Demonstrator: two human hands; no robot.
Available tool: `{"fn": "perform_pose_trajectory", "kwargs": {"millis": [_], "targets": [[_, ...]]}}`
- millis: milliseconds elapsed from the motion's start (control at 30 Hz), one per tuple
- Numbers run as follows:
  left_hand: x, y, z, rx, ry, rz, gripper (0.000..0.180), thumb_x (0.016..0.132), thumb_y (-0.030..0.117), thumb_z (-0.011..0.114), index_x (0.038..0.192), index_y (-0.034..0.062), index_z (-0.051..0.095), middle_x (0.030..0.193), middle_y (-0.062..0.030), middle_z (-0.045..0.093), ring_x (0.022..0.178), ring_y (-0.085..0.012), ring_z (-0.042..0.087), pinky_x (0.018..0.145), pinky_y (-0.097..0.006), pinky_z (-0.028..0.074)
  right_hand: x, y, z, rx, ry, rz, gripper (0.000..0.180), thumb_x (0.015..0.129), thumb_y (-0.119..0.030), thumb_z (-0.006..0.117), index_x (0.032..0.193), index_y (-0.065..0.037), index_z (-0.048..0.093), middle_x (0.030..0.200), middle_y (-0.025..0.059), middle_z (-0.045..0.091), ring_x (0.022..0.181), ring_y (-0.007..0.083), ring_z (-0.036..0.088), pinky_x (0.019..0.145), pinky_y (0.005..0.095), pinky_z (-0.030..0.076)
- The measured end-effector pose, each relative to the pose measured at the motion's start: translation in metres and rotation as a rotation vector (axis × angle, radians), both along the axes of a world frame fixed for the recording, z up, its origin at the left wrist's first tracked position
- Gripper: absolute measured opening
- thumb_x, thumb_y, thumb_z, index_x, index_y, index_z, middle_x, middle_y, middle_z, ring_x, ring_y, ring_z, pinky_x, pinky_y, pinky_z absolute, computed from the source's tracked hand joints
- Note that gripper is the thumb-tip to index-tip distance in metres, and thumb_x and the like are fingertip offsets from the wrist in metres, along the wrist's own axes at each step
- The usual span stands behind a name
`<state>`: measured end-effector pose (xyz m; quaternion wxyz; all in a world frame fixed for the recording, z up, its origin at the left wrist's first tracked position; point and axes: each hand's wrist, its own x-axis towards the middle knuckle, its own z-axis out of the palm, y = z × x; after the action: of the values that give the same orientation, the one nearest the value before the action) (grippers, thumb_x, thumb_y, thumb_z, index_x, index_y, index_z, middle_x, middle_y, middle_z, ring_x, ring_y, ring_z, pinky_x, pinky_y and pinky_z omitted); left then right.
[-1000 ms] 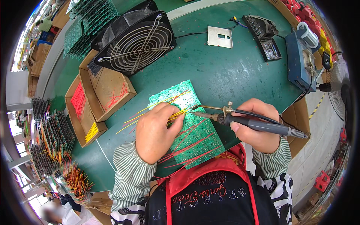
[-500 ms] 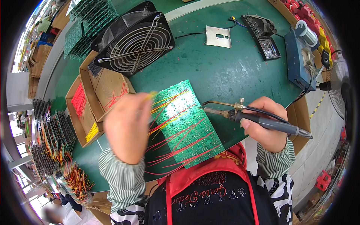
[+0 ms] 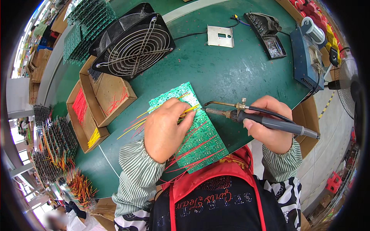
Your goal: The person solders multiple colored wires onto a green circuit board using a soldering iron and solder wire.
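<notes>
The green circuit board panel (image 3: pixel 204 133) lies at the centre of the frame, on the green tabletop (image 3: pixel 246 73), set aslant, with its lower corner beside the red apron (image 3: pixel 196 181). Red wires (image 3: pixel 194 148) cross its lower half and overhang its left edge.

Left hand (image 3: pixel 163 129): over the left part of the panel, thumb and forefinger pinching yellow wires (image 3: pixel 189 110), whose ends point right across the panel; their other ends trail out to the left. The remaining fingers are curled and partly hidden.

Right hand (image 3: pixel 271 125): right of centre, closed around the grey handle of a soldering iron (image 3: pixel 283 126). The iron's tip and the thin brass tube (image 3: pixel 221 104) mounted above it reach the panel's right edge, near the yellow wire ends; contact cannot be determined.

Left of the panel: a cardboard tray (image 3: pixel 119 106) with divided compartments, containing a red wire bundle (image 3: pixel 79 106), a yellow wire bundle (image 3: pixel 93 137) and scattered red pieces.

Upper left: a black fan (image 3: pixel 133 50) with a wire guard, beside stacked green boards (image 3: pixel 90 29). Upper centre: a pale metal plate (image 3: pixel 214 39) with cut-outs. Upper right: a black holder (image 3: pixel 266 34), then a blue unit (image 3: pixel 304 57) bearing a solder spool (image 3: pixel 316 30). Left edge: wired boards (image 3: pixel 58 138) in rows.
</notes>
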<state>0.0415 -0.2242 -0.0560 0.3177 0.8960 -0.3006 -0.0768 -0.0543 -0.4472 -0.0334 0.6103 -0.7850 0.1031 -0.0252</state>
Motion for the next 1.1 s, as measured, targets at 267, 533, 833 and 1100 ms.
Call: {"fn": "perform_pose_trajectory", "kwargs": {"millis": [267, 533, 833, 1100], "targets": [[0.000, 0.001, 0.000, 0.005, 0.015, 0.001, 0.010, 0.078, 0.013, 0.066, 0.082, 0.0039, 0.064, 0.079, -0.0105, 0.060, 0.070, -0.0296, 0.061, 0.061, -0.038, 0.048, -0.006, -0.002, 0.003, 0.040, -0.009, -0.028, 0.020, 0.071, -0.010, 0.071, 0.085, 0.001, 0.061, 0.070, 0.0038, 0.064, 0.062, 0.0075, 0.059, 0.057, 0.0224, 0.046], [0.000, 0.041, 0.022, 0.046, -0.174, 0.123, 0.009, 0.078, 0.009, 0.067, 0.083, 0.0025, 0.063, 0.079, -0.0118, 0.064, 0.070, -0.0285, 0.062, 0.062, -0.037, 0.049, -0.021, -0.003, 0.010, -0.031, -0.049, 0.025, 0.020, 0.072, -0.011, 0.072, 0.084, 0.001, 0.061, 0.070, 0.0050, 0.066, 0.062, 0.0084, 0.061, 0.056, 0.0223, 0.047], [-0.063, 0.050, 0.022, 0.102, -0.136, -0.013, 0.010, 0.074, 0.005, 0.070, 0.081, 0.0030, 0.063, 0.073, -0.0094, 0.063, 0.061, -0.0247, 0.060, 0.055, -0.035, 0.046, -0.025, 0.015, 0.012, -0.188, -0.241, 0.219, 0.020, 0.070, -0.008, 0.074, 0.083, -0.001, 0.061, 0.069, 0.0069, 0.066, 0.057, 0.0128, 0.064, 0.053, 0.0246, 0.048], [-0.053, 0.061, 0.017, 0.055, 0.151, 0.138, 0.010, 0.076, 0.007, 0.069, 0.080, 0.0027, 0.062, 0.072, -0.0085, 0.061, 0.054, -0.0214, 0.054, 0.050, -0.032, 0.044, -0.029, 0.031, 0.005, -0.083, -0.215, 0.208, 0.017, 0.070, -0.009, 0.073, 0.081, -0.002, 0.060, 0.063, 0.0048, 0.064, 0.054, 0.0119, 0.062, 0.050, 0.0247, 0.046]]}}
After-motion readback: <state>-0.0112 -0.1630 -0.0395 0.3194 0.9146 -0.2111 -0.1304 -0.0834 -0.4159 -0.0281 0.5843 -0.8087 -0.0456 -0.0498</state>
